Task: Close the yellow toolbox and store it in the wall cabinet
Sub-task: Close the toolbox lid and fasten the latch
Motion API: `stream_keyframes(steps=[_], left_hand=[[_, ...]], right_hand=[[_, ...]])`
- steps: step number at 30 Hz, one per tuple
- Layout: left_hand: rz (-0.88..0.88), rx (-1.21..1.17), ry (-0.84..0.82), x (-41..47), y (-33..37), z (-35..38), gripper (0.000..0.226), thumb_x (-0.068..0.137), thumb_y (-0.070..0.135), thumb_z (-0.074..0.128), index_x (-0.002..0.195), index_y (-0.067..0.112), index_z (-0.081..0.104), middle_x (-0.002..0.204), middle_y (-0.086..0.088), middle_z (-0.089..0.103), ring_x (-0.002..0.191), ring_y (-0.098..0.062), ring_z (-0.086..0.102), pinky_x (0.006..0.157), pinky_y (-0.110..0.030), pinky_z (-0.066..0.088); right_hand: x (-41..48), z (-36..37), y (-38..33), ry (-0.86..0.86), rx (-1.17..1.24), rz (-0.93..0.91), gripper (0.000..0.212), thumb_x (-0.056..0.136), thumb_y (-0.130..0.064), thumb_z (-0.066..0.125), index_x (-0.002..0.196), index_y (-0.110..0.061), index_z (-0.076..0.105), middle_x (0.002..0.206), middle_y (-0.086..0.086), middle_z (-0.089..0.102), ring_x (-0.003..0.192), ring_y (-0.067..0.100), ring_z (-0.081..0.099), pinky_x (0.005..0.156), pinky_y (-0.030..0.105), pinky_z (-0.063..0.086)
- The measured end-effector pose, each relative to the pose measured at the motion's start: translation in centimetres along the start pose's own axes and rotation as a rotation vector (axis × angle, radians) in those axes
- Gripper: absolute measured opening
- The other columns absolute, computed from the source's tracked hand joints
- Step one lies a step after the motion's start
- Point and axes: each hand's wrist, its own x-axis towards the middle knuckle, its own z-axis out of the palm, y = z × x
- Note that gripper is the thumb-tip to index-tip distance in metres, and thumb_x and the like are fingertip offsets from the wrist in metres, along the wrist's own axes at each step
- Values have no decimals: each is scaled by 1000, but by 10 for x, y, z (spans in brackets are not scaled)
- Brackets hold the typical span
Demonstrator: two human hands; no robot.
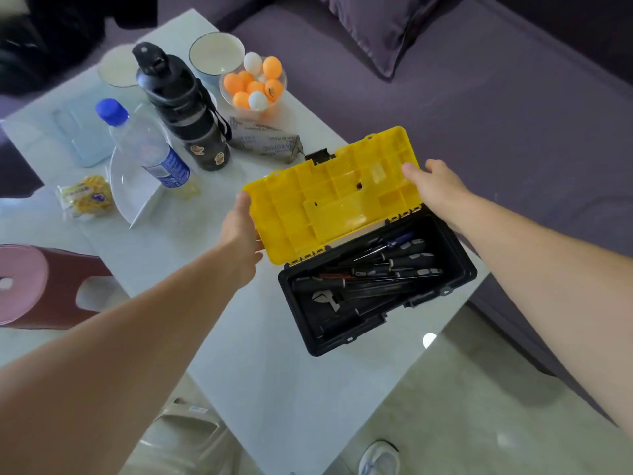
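The toolbox stands open near the right edge of a white glass table. Its yellow lid is raised and tilted back, inner ribs facing me. The black base holds several black-handled screwdrivers and a wrench. My left hand grips the lid's left end, thumb on the front edge. My right hand holds the lid's right end, fingers curled over its top corner. No wall cabinet is in view.
Behind the toolbox on the table stand a black flask, a water bottle, a bowl of ping-pong balls, bowls, a plate and a grey packet. A purple sofa runs along the right. A pink stool is at left.
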Motion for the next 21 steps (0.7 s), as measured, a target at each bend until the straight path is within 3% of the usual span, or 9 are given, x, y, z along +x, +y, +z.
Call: stream_keyframes(steps=[3, 5, 8, 10, 11, 14, 16, 18, 21], left_hand=[[39, -18, -3, -11, 7, -12, 73, 88, 70, 13, 103, 16, 60, 99, -14, 67, 94, -29, 63, 93, -47, 44], [43, -32, -2, -20, 8, -17, 69, 88, 70, 14, 87, 17, 59, 94, -15, 68, 90, -30, 65, 84, -45, 49], [62, 13, -25, -35, 4, -20, 56, 91, 64, 27, 87, 17, 58, 92, -14, 68, 87, -28, 67, 72, -42, 53], [87, 21, -31, -45, -4, -22, 45, 91, 58, 41, 87, 16, 59, 90, -11, 66, 86, -27, 67, 71, -41, 55], [106, 22, -39, -51, -9, -24, 40, 90, 54, 48, 88, 16, 59, 90, -10, 66, 86, -26, 67, 72, -40, 55], [211, 208, -105, -63, -34, -26, 38, 79, 50, 67, 85, 14, 61, 96, -9, 63, 94, -30, 64, 75, -39, 55], [318, 437, -161, -68, -51, -24, 43, 66, 55, 74, 78, 16, 62, 100, -6, 57, 99, -30, 60, 82, -43, 52], [390, 602, -195, -72, -67, -18, 38, 63, 54, 78, 80, 22, 65, 105, 5, 50, 105, -21, 54, 84, -34, 46], [486, 752, -172, -72, -87, -10, 36, 63, 47, 82, 86, 27, 64, 110, 9, 43, 112, -16, 42, 88, -29, 36]], right_hand=[[-12, -12, -2, -34, 159, 11, 80, 83, -73, 29, 144, -21, 34, 146, 5, 44, 133, 27, 40, 107, 47, 30], [-22, -20, -4, -63, 244, 20, 81, 81, -78, 21, 142, -29, 37, 142, 2, 50, 127, 22, 45, 98, 39, 29], [-41, -34, 1, -73, 359, 23, 80, 76, -83, 19, 131, -36, 53, 119, -4, 69, 105, 11, 64, 87, 30, 33], [-53, -42, 8, -82, 431, 13, 74, 77, -82, 20, 116, -37, 64, 94, -12, 76, 85, 4, 70, 72, 24, 40], [-59, -45, 12, -84, 460, 13, 71, 77, -82, 22, 109, -38, 67, 90, -14, 76, 84, 2, 70, 72, 25, 42], [-74, -52, 29, -83, 478, 79, 72, 67, -85, 42, 110, -33, 66, 103, -8, 71, 102, 13, 65, 94, 41, 44], [-81, -55, 47, -94, 405, 131, 75, 67, -79, 53, 120, -27, 58, 114, -2, 63, 103, 17, 60, 91, 42, 46], [-88, -54, 65, -74, 328, 141, 65, 75, -66, 60, 124, -24, 56, 122, 1, 57, 104, 20, 55, 84, 41, 47], [-94, -43, 89, -56, 299, 155, 57, 83, -45, 66, 130, -16, 52, 132, 7, 54, 110, 23, 50, 86, 41, 43]])
